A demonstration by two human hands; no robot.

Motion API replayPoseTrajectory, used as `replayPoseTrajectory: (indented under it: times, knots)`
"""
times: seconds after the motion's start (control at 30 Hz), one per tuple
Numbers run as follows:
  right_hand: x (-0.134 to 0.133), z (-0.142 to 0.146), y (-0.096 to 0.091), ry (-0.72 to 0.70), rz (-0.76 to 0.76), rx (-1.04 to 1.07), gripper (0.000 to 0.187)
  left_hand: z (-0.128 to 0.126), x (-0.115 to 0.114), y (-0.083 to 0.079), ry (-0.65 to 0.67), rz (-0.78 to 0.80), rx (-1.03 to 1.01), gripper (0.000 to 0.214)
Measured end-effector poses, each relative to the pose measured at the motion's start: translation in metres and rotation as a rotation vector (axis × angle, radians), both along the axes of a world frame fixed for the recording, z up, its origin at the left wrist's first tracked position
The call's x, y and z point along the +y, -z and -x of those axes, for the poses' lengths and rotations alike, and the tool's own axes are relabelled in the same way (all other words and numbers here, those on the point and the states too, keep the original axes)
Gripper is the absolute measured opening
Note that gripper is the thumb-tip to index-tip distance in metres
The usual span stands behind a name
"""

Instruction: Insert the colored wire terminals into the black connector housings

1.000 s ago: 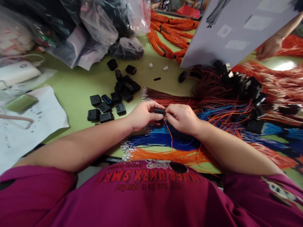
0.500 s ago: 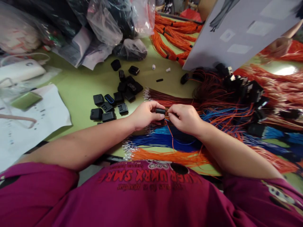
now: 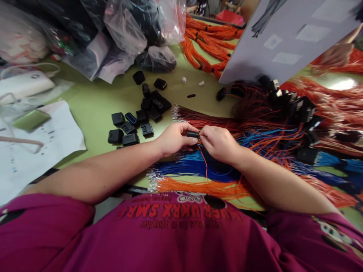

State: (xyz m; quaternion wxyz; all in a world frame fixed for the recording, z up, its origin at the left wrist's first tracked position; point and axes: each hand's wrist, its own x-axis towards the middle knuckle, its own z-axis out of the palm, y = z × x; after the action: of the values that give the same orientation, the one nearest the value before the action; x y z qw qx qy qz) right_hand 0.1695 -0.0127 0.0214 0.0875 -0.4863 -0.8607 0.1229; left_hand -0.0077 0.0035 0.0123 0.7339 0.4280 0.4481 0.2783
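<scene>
Free lane: bare green tabletop [image 3: 204,101] beyond the black connector [image 3: 193,134], past brown wires [image 3: 207,116]; only small white pieces [image 3: 201,83] and a black sliver [image 3: 191,96] there. Upright white board [image 3: 286,26] blocks beyond-right of connector. Left of it: left hand [image 3: 177,139], then scattered black housings [image 3: 141,116]. Right: right hand [image 3: 219,143], then wire tangle [image 3: 261,138]. Nearside: low blue wires [image 3: 193,172].

You've got a yellow-green tabletop [image 3: 93,94] across most of the view, dark strip [image 3: 211,22] along its far edge. Ahead-right of you: pale lavender panel [image 3: 251,60], slanted in view, white paper pieces [image 3: 287,57] on its face, dark strap-like item [image 3: 266,17] near the top. Far left, clear plastic bags [image 3: 124,30] piled up. Past the far edge you see something red [image 3: 229,17], blurred, near a brown surface [image 3: 249,9]. Bright white glare [image 3: 342,84] on your right.
</scene>
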Motion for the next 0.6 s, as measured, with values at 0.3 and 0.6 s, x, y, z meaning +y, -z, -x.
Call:
replayPoseTrajectory:
  times: [0.3,0.6]
  knots:
    - [0.008,-0.008,-0.006,-0.051,-0.003,0.09,0.026,0.003,0.006,-0.007,0.014,-0.087,0.046,0.026]
    - [0.013,-0.019,-0.06,-0.022,0.033,-0.032,0.035,0.007,-0.009,-0.03,0.128,-0.493,0.0,0.062]
